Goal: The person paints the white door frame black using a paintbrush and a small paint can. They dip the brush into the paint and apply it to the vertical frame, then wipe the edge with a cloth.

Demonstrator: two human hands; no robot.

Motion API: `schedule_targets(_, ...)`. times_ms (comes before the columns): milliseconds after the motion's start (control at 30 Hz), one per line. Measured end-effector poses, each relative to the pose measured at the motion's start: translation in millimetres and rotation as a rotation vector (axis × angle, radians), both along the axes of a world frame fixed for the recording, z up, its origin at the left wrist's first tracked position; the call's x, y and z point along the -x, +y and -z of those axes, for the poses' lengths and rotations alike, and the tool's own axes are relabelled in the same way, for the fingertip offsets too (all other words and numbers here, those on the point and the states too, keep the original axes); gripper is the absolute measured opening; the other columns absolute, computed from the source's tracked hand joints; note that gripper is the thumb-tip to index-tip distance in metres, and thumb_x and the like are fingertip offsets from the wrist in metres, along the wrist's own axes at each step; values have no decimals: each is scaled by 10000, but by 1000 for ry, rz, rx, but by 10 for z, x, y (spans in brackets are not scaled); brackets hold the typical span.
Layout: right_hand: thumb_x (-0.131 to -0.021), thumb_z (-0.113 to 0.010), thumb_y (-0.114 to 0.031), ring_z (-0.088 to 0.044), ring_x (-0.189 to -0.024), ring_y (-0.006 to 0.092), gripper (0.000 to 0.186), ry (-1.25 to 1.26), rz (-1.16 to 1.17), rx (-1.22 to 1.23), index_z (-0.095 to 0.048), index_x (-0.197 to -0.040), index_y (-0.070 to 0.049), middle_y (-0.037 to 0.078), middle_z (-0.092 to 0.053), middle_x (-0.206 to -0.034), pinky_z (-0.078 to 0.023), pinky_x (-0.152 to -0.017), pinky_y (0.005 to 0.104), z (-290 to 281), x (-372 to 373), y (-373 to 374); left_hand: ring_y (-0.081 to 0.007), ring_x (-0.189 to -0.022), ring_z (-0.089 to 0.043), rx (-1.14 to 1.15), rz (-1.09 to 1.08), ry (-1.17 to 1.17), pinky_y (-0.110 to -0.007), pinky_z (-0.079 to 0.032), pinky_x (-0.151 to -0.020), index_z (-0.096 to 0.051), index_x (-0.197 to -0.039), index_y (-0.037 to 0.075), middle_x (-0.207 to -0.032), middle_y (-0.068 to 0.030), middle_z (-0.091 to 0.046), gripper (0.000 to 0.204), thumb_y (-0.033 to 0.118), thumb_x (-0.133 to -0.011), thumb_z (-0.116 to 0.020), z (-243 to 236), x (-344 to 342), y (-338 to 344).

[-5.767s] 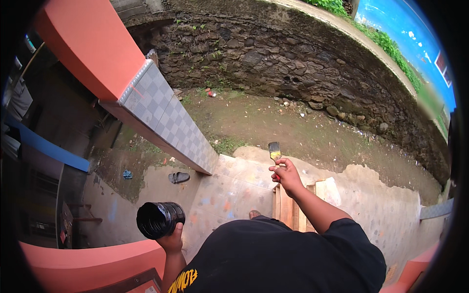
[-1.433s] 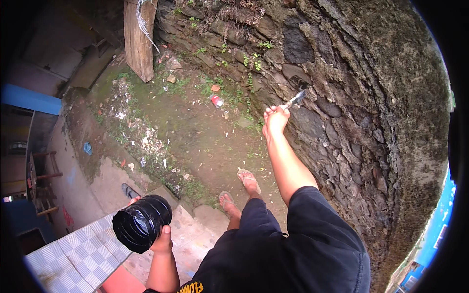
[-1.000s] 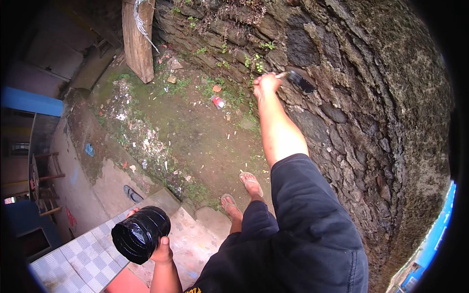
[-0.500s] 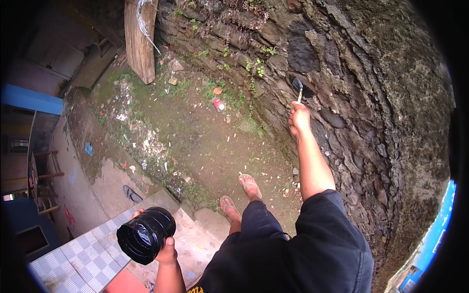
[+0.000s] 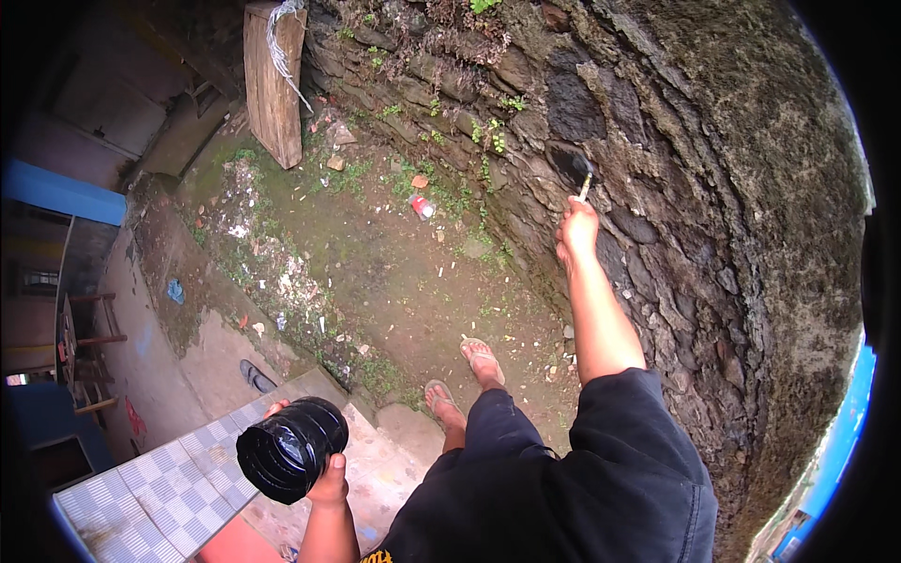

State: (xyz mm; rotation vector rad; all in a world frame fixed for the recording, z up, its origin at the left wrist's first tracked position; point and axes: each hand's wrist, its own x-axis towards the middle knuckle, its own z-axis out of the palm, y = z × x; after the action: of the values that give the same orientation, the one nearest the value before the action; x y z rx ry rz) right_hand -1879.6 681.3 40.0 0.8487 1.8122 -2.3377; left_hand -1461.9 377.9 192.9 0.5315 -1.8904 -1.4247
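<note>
My left hand (image 5: 327, 480) grips a cut plastic container (image 5: 293, 447) coated in glossy black paint, held over the lower left beside a grey checkered tile ledge (image 5: 150, 479). My right hand (image 5: 577, 225) reaches up to the rough stone wall (image 5: 657, 263), closed on the handle of a paintbrush (image 5: 584, 188). The brush's head is at a stone with a glossy black patch (image 5: 569, 163); its bristles are hard to tell from the dark paint.
My sandaled feet (image 5: 483, 361) stand on mossy ground (image 5: 394, 281) scattered with litter. A wooden board (image 5: 272, 103) with wire leans at the back, a loose sandal (image 5: 256, 377) lies near the concrete step, and wooden furniture (image 5: 89, 357) stands at the left.
I have turned from the pillar toward the stone wall since the oldest frame. Lately my right hand has moved about the black patch with the brush, whose angle has changed.
</note>
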Motion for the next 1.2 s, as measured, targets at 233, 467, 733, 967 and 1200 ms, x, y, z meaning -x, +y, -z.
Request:
schedule_targets(233, -1035, -541, -271, -386, -434, 97, 175, -77, -171, -75, -511, -999, -102, -25, -443, -662, -294, -358, 303, 137, -278, -252, -345, -1434, -364, 19, 4, 4, -491, -271, -1207, -243, -1538, 16, -1502, -160, -385, 1139, 511, -736, -882, -44, -56, -64)
schedule_targets(467, -1032, -538, -257, -369, -442, 85, 178, 27, 5, -96, -505, -922, -121, -42, -415, -630, -287, -364, 287, 31, -61, 92, -354, -1424, -378, 43, -13, -32, -494, -289, -1198, -264, -1529, 10, -1492, -176, -397, 1109, 500, -743, -873, -31, -207, -46)
schedule_targets(733, -1058, -479, -253, -395, -496, 94, 105, -79, 126, 234, -446, -1053, -154, -23, -441, -698, -296, -393, 271, 325, -681, -635, -349, -1392, -408, 17, -19, -3, -486, -324, -1176, -291, -1509, 8, -1480, -181, -411, 1076, 462, -737, -886, -32, -193, -28)
schedule_targets(967, -1046, -493, -228, -391, -537, 118, 115, 2, 424, 550, -391, -1039, -176, -3, -436, -719, -314, -438, 276, 481, 128, -967, -339, -1374, -419, 16, -12, -29, -481, -339, -1162, -300, -1503, 19, -1458, -173, -417, 1083, 477, -723, -897, -40, -124, 38)
schedule_targets(1200, -1028, -499, -188, -367, -511, 119, 70, -104, 161, 483, -465, -1080, -156, 7, -428, -710, -276, -410, 274, 443, 381, -1135, -339, -1389, -404, 10, -34, -43, -481, -326, -1172, -281, -1510, 15, -1462, -169, -411, 1106, 494, -725, -896, -76, -111, 6)
